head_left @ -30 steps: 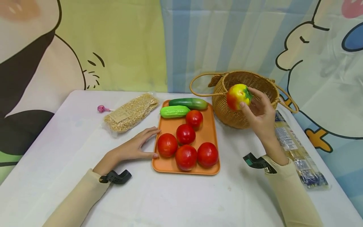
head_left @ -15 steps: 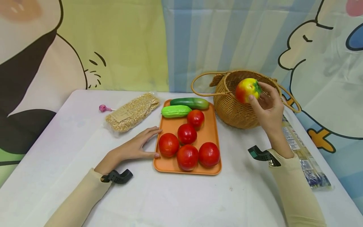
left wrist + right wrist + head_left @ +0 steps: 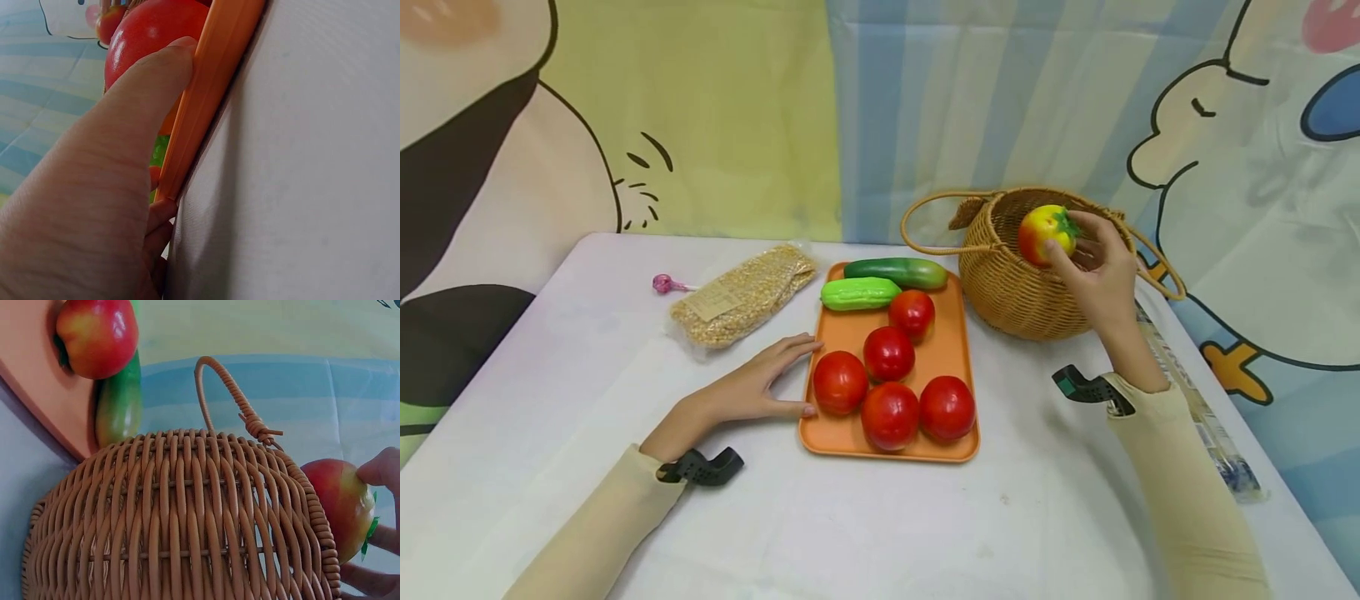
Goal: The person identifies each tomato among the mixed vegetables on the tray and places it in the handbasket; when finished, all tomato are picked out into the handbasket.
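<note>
- With 12 o'clock pointing away from the person, the right hand (image 3: 1101, 279) pinches the red-and-yellow tomato (image 3: 1043, 234) between its thumb and fingers, parted only as far as the fruit's width.
- From that hand's middle the tomato lies toward 10 o'clock, over the near part of the mouth of the basket (image 3: 1015, 302); the right wrist view shows it at the rim, but whether it touches there I cannot tell.
- The tomato is nearly round, without a clear long axis; its green stem end faces about 2 o'clock, on the fingers' side.
- The basket's open mouth faces up, and one handle loops out toward 9 o'clock, the other toward 4.
- The right hand is much the nearer to the basket; the left hand (image 3: 752, 387) is well apart, with the basket toward 2 o'clock from it.
- The left hand is spread wide, grasping nothing, thumb and fingertips at the 9 o'clock edge of the tray (image 3: 946, 343).
- Five red tomatoes (image 3: 889, 354) sit in the tray; a light-green cucumber (image 3: 861, 293) and a dark-green cucumber (image 3: 897, 272) lie at its 12 o'clock end, long axes roughly 9 to 3.
</note>
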The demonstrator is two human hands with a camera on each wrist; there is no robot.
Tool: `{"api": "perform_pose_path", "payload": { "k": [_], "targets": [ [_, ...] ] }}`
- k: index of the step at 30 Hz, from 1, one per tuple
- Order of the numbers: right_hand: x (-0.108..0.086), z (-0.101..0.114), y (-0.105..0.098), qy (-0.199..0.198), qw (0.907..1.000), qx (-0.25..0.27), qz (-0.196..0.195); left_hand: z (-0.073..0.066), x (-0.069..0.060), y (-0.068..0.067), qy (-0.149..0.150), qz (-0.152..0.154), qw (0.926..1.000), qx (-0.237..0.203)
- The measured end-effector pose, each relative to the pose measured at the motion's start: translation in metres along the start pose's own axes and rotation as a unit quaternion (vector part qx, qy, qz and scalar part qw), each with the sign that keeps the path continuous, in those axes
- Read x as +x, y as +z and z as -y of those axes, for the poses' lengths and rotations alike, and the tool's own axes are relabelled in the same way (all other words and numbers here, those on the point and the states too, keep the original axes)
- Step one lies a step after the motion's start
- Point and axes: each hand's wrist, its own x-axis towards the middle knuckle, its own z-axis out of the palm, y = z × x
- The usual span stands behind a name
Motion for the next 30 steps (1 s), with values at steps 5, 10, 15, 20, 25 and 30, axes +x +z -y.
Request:
{"api": "perform_pose_path", "payload": {
  "k": [5, 10, 15, 20, 25, 30],
  "targets": [
    [0.005, 0.002, 0.003, 0.019, 0.9992, -0.026, 0.024, 0.003, -0.001, 0.0, -0.003, -0.002, 1.0, -0.001],
    [0.012, 0.001, 0.001, 0.016, 0.9969, -0.051, 0.058, 0.003, -0.001, 0.001, 0.002, -0.004, 1.0, 0.003],
    [0.022, -0.002, -0.001, 0.011, 0.9908, -0.09, 0.101, 0.0, -0.002, 0.0, -0.002, -0.003, 1.0, -0.002],
    [0.03, -0.004, -0.003, 0.023, 0.9829, -0.112, 0.145, -0.001, -0.002, -0.001, -0.004, 0.001, 1.0, -0.004],
    [0.038, -0.003, -0.008, 0.059, 0.9668, -0.114, 0.221, -0.001, -0.001, -0.002, -0.003, 0.0, 1.0, -0.004],
    [0.044, -0.005, -0.011, 0.099, 0.9462, -0.108, 0.289, -0.001, -0.001, -0.001, -0.001, 0.002, 1.0, -0.004]
  ]
}}
